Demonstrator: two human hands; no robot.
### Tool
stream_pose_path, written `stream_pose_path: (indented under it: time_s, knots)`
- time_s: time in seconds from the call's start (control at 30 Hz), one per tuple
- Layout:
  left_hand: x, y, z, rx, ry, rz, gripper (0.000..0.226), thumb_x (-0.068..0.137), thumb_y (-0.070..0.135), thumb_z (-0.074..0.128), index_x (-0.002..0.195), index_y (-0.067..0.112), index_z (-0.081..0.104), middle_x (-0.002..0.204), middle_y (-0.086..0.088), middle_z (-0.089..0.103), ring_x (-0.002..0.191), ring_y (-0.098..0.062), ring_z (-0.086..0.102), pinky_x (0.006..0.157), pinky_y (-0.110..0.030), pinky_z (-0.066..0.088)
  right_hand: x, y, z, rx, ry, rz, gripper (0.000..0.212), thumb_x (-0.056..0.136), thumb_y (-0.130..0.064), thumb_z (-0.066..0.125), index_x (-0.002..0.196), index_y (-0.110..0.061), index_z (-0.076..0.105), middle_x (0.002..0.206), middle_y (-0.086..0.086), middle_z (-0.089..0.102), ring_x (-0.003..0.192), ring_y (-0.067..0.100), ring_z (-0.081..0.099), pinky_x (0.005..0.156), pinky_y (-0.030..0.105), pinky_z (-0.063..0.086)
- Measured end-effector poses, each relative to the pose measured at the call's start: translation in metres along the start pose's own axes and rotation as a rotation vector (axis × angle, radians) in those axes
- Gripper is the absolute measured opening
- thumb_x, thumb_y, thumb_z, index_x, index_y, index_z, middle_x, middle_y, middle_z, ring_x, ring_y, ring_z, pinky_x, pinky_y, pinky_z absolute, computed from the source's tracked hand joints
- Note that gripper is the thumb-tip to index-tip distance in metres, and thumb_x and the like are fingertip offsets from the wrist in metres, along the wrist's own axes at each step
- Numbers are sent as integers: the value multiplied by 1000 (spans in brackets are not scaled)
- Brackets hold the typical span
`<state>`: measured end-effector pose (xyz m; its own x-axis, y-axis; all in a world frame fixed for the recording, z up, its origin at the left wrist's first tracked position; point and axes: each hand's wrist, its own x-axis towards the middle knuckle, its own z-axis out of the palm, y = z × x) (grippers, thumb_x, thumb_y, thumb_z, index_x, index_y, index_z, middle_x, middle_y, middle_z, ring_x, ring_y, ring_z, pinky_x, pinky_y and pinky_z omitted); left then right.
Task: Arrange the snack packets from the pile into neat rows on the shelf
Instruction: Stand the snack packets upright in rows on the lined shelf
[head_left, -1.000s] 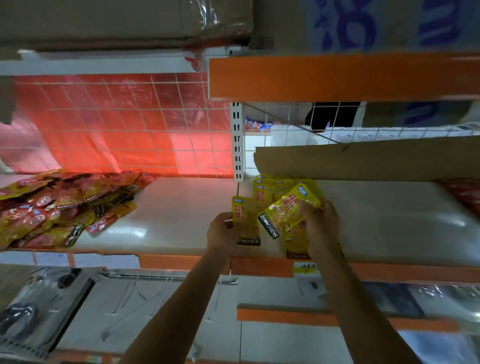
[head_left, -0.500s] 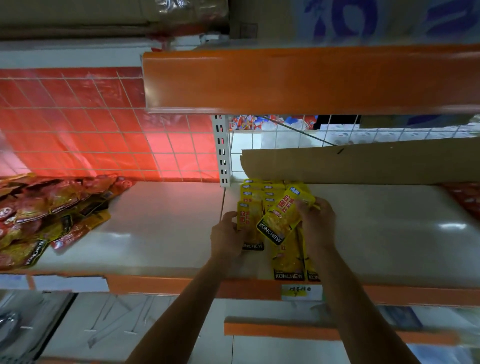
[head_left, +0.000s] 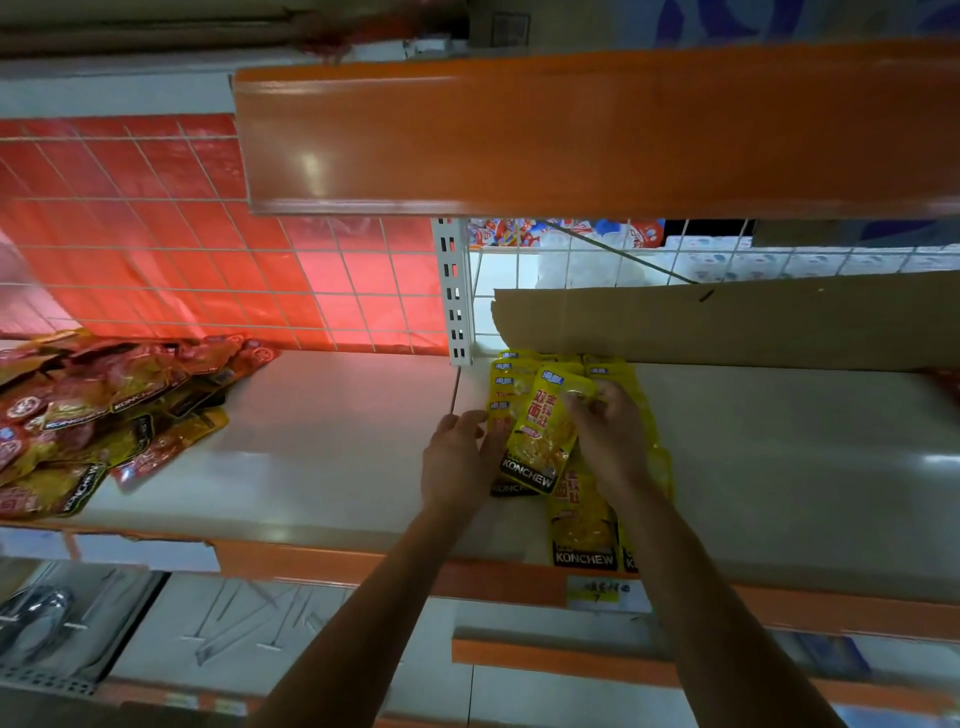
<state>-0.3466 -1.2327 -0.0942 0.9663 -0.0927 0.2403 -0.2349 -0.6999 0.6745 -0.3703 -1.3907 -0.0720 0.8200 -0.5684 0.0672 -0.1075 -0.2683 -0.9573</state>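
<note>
Your right hand (head_left: 610, 447) pinches a packet (head_left: 543, 431) by its top corner, tilted over the rows (head_left: 584, 525) at centre frame. Square it with the left row before you lay it down, label edge toward you. Your left hand (head_left: 460, 462) rests straight-fingered against that row, so use it as a stop. The pile (head_left: 104, 415) lies at left on the shelf (head_left: 322, 467).

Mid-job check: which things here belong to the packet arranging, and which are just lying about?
Job: held yellow packet, right hand, left hand, yellow rows, packet pile, shelf.
Lying about: cardboard sheet, price label, wire grid.
</note>
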Motion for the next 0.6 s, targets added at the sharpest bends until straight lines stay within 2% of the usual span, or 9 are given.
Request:
stream_pose_path:
  time_s: [0.07, 0.17, 0.23, 0.3, 0.4, 0.5, 0.6]
  knots:
    - [-3, 5, -4, -211, -33, 28, 30, 95, 36, 54, 117, 18, 64, 94, -3, 71, 82, -18, 68, 74, -30, 53, -1, -2, 7, 3, -56, -11, 33, 88, -30, 64, 115, -11, 58, 72, -6, 59, 59, 4, 53, 54, 24, 40]
    - [-5, 7, -7, -433, -223, -75, 40, 90, 31, 64, 128, 25, 53, 91, 0, 73, 81, -13, 70, 75, -30, 56, -4, -8, 16, -38, -144, -43, 36, 89, -30, 63, 122, -15, 57, 83, -10, 59, 74, 4, 56, 63, 24, 43]
    - [-7, 2, -7, -529, -238, -127, 48, 85, 20, 70, 128, 26, 51, 88, -1, 73, 77, -14, 71, 71, -31, 58, -2, -11, 19, -102, -181, -74, 38, 90, -28, 62, 125, -16, 57, 95, -5, 64, 80, 7, 57, 64, 19, 40]
    - [-10, -3, -10, -586, -234, -169, 50, 82, 16, 73, 124, 29, 51, 87, 0, 73, 76, -12, 71, 66, -25, 57, 1, -12, 20, -118, -183, -79, 39, 91, -23, 60, 128, -16, 56, 113, 2, 65, 93, 11, 59, 69, 18, 41]
    - [-14, -11, -12, -501, -257, -187, 52, 79, 18, 76, 124, 28, 53, 89, 2, 70, 76, -10, 69, 62, -20, 55, 7, -13, 20, -114, -148, -80, 34, 93, -19, 58, 127, -14, 56, 120, 6, 63, 107, 15, 59, 80, 21, 39]
    - [-14, -11, -13, -293, -257, -194, 56, 76, 27, 78, 127, 24, 53, 91, 0, 66, 79, -12, 65, 67, -26, 56, 10, -14, 21, -98, -130, -81, 30, 92, -16, 58, 122, -12, 59, 117, 6, 64, 106, 13, 58, 80, 20, 38]
    - [-12, -6, -13, -112, -259, -172, 60, 75, 42, 78, 126, 24, 53, 88, 0, 69, 79, -14, 66, 73, -32, 56, 14, -15, 23, -120, -122, -99, 27, 92, -15, 57, 119, -12, 61, 115, 4, 65, 100, 10, 58, 79, 20, 38]
